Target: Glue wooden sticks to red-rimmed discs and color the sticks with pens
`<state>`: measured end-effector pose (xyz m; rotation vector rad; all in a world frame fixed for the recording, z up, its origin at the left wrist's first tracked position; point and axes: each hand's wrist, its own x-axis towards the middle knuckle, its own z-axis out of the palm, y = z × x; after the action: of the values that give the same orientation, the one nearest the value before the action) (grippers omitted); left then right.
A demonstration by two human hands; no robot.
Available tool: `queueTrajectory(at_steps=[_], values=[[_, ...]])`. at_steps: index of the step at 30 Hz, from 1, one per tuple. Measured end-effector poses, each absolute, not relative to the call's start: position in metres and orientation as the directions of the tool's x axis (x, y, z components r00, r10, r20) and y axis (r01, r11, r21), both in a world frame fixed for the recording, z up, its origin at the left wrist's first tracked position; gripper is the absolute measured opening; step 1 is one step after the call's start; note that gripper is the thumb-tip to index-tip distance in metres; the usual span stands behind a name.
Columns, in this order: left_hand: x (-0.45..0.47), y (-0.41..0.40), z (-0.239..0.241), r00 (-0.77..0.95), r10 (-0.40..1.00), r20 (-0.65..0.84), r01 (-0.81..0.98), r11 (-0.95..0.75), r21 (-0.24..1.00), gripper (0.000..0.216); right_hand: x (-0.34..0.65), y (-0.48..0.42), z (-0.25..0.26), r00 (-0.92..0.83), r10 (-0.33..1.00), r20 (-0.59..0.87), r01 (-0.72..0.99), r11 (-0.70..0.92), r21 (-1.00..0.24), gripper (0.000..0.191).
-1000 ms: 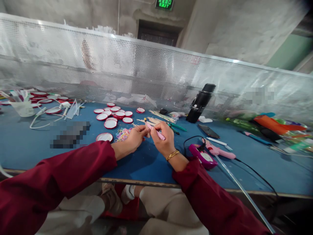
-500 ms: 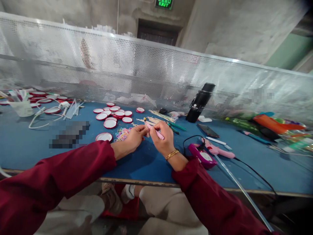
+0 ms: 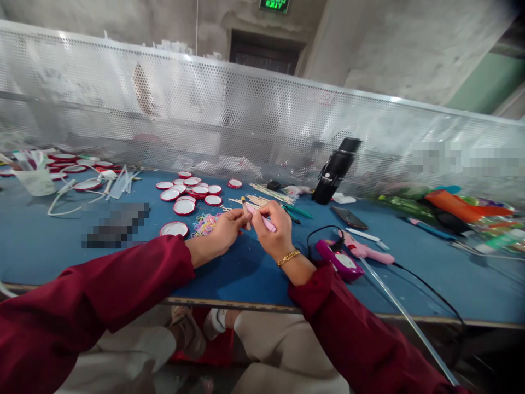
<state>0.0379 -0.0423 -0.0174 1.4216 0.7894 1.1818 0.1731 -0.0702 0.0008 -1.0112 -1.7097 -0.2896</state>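
Note:
My left hand [image 3: 226, 232] pinches a short, thin tan stick with a yellowish top [image 3: 244, 207], which stands nearly upright between thumb and fingers. My right hand [image 3: 275, 230], with a gold bracelet at the wrist, grips a pink pen [image 3: 268, 224] slantwise. The pen's front end meets the stick near my left fingertips; its exact tip is hidden by the fingers. Just left of my left hand lies a heap of small pastel-coloured loops [image 3: 204, 224]. Behind both hands, several thin wooden sticks [image 3: 256, 201] are spread on the blue table [image 3: 241, 279].
Red-rimmed white lids [image 3: 184, 206] cluster at the left, near a dark phone-like slab [image 3: 117, 225]. A black bottle [image 3: 335, 172] stands at the back. To the right are a purple power socket [image 3: 339, 261], a pink glue gun [image 3: 367, 249], its cord and a clear rod [image 3: 406, 317].
Almost nothing differs. Both hands keep their hold on the stick and the pen in the same place, with only a very slight shift of the right hand.

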Motion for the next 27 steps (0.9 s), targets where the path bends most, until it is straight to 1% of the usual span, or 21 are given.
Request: queueTrajectory(at_steps=[18, 24, 27], values=[[0.0376, -0.0453, -0.0142, 0.284, 0.932, 0.226, -0.136, -0.194, 0.972, 0.032, 0.1751, -0.0695, 0.0016, -0.047, 0.473, 0.88, 0.745, 0.603, -0.284, 0.015], [0.038, -0.046, -0.0139, 0.279, 0.929, 0.243, -0.16, -0.205, 0.966, 0.033, 0.1749, -0.0711, 0.0013, -0.069, 0.441, 0.895, 0.737, 0.627, -0.252, 0.015], [0.0382, -0.0447, -0.0149, 0.278, 0.93, 0.239, -0.168, -0.198, 0.966, 0.033, 0.1744, -0.0711, 0.0014, -0.084, 0.45, 0.889, 0.745, 0.621, -0.244, 0.016]])
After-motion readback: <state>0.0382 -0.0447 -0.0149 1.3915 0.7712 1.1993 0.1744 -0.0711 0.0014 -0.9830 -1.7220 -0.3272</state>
